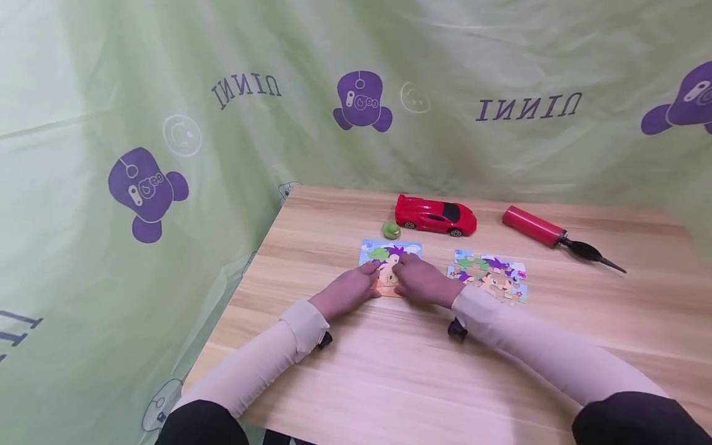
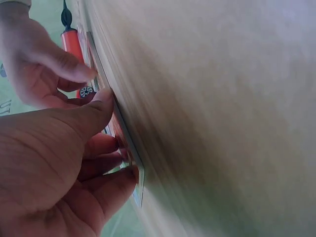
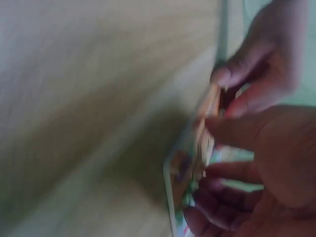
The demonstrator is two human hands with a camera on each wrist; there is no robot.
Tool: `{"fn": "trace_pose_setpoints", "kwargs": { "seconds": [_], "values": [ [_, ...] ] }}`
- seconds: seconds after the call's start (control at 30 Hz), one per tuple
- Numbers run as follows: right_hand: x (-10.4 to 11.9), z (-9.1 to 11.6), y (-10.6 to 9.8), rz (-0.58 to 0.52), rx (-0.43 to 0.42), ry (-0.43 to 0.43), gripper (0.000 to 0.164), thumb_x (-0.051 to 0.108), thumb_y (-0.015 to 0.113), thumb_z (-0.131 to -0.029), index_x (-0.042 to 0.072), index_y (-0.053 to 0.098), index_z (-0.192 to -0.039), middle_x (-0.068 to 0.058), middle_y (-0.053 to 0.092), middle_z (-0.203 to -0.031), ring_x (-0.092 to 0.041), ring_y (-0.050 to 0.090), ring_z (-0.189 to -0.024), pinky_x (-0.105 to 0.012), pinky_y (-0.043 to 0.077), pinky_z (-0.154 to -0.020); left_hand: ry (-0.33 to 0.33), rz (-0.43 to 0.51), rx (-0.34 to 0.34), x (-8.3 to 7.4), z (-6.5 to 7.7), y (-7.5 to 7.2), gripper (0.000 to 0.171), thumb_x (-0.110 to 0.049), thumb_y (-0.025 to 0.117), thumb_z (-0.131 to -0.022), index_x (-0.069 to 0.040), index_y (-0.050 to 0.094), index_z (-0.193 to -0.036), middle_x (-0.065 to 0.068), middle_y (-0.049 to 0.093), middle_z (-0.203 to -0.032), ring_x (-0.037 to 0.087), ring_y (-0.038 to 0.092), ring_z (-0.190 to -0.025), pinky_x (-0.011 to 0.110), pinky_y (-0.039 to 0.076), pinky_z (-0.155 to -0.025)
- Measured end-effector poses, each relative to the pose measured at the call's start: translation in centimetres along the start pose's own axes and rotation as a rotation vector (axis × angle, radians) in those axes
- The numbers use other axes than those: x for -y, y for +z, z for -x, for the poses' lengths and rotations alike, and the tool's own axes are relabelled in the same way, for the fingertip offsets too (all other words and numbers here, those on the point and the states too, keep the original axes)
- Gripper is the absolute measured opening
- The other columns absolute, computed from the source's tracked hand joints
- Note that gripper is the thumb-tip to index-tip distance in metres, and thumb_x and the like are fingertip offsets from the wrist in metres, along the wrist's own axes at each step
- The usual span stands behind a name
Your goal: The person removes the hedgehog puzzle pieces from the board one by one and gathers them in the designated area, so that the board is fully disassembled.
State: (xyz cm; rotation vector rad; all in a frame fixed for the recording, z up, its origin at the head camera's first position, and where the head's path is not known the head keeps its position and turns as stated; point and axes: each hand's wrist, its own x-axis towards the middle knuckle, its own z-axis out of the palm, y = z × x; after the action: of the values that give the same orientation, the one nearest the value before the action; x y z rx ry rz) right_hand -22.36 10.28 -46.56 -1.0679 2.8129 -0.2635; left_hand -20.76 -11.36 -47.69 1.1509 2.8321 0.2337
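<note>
A colourful jigsaw puzzle (image 1: pixel 411 246) with a light blue border lies flat on the wooden table, showing a purple-haired cartoon figure. My left hand (image 1: pixel 350 290) holds its near left part; in the left wrist view the thumb rests on the near edge and bent fingertips touch the board. Over the puzzle's right side is my right hand (image 1: pixel 424 281), its fingers bent down onto the surface. The right wrist view is blurred, so whether those fingers pinch a piece cannot be seen. Both hands cover part of the picture.
Right of the hands lies a second puzzle (image 1: pixel 495 263) with gaps between its pieces. Behind stand a small green toy (image 1: pixel 391 230), a red toy car (image 1: pixel 428 215) and a red hand pump (image 1: pixel 534 227) with a black nozzle. A green printed curtain (image 1: pixel 445 148) borders the table (image 1: pixel 311 210).
</note>
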Motion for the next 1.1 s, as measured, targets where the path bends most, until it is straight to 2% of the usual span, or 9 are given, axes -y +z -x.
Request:
{"fn": "trace_pose_setpoints", "kwargs": {
  "seconds": [0.17,0.33,0.5,0.6,0.7,0.8,0.9,1.1],
  "values": [
    [0.8,-0.6,0.1,0.014,-0.031,0.045,0.032,0.022,0.075,-0.089,-0.003,0.068,-0.106,-0.017,0.064,-0.103,-0.033,0.063,-0.098,-0.046,0.055,-0.094,-0.009,-0.055,-0.026,0.0,-0.1,-0.1,0.048,-0.028,0.064,-0.099,0.006,0.060,-0.133,0.020,0.054,-0.147,0.034,0.058,-0.132,0.039,0.051,-0.107],
    [0.5,-1.6,-0.5,-0.070,0.062,0.107,0.028,0.022,0.079,-0.085,0.000,0.068,-0.098,-0.012,0.064,-0.093,-0.026,0.058,-0.089,-0.041,0.053,-0.086,-0.039,-0.023,-0.001,0.2,-0.2,-0.2,0.051,-0.030,0.062,-0.100,0.005,0.058,-0.137,0.019,0.052,-0.149,0.031,0.057,-0.133,0.038,0.051,-0.107],
    [-0.2,-2.3,-0.8,-0.241,0.149,0.187,0.026,0.022,0.082,-0.083,0.004,0.064,-0.091,-0.007,0.061,-0.083,-0.021,0.055,-0.079,-0.033,0.049,-0.072,-0.058,0.023,0.024,0.3,-0.2,0.0,0.053,-0.032,0.063,-0.099,0.005,0.057,-0.137,0.019,0.049,-0.152,0.031,0.055,-0.136,0.037,0.047,-0.111],
    [-0.7,-2.3,-0.8,-0.357,0.135,0.217,0.027,0.020,0.084,-0.081,0.006,0.062,-0.090,-0.005,0.061,-0.077,-0.017,0.056,-0.070,-0.027,0.045,-0.065,-0.054,0.049,0.022,0.4,-0.3,-0.1,0.051,-0.030,0.065,-0.098,0.005,0.059,-0.135,0.019,0.049,-0.152,0.033,0.056,-0.134,0.038,0.047,-0.111],
    [-1.2,-2.1,-0.7,-0.463,0.086,0.209,0.025,0.017,0.083,-0.081,0.007,0.062,-0.090,-0.003,0.061,-0.074,-0.014,0.055,-0.066,-0.024,0.044,-0.062,-0.054,0.055,0.031,0.5,-0.2,-0.1,0.052,-0.030,0.065,-0.098,0.004,0.058,-0.137,0.019,0.048,-0.152,0.033,0.056,-0.134,0.039,0.047,-0.111],
    [-2.1,-0.9,-1.1,-0.528,0.018,0.207,0.020,0.015,0.082,-0.083,0.008,0.063,-0.086,-0.003,0.063,-0.074,-0.013,0.056,-0.068,-0.024,0.045,-0.065,-0.055,0.052,0.046,0.5,-0.2,-0.1,0.052,-0.031,0.063,-0.099,0.003,0.057,-0.139,0.018,0.047,-0.154,0.032,0.053,-0.137,0.038,0.047,-0.112],
    [-3.5,1.2,-2.1,-0.542,-0.014,0.235,0.016,0.015,0.080,-0.084,0.009,0.066,-0.085,-0.003,0.065,-0.075,-0.014,0.056,-0.071,-0.026,0.047,-0.068,-0.059,0.052,0.060,0.5,-0.3,-0.1,0.055,-0.032,0.062,-0.100,0.002,0.053,-0.142,0.017,0.045,-0.155,0.031,0.051,-0.140,0.038,0.045,-0.113],
    [-7.7,8.2,-3.1,-0.588,0.009,0.324,0.012,0.014,0.075,-0.088,0.005,0.069,-0.093,-0.002,0.070,-0.074,-0.013,0.063,-0.066,-0.027,0.052,-0.063,-0.081,0.027,0.080,0.5,-0.2,-0.4,0.059,-0.034,0.062,-0.099,0.002,0.048,-0.145,0.016,0.045,-0.155,0.029,0.051,-0.139,0.039,0.046,-0.113]
  ]
}}
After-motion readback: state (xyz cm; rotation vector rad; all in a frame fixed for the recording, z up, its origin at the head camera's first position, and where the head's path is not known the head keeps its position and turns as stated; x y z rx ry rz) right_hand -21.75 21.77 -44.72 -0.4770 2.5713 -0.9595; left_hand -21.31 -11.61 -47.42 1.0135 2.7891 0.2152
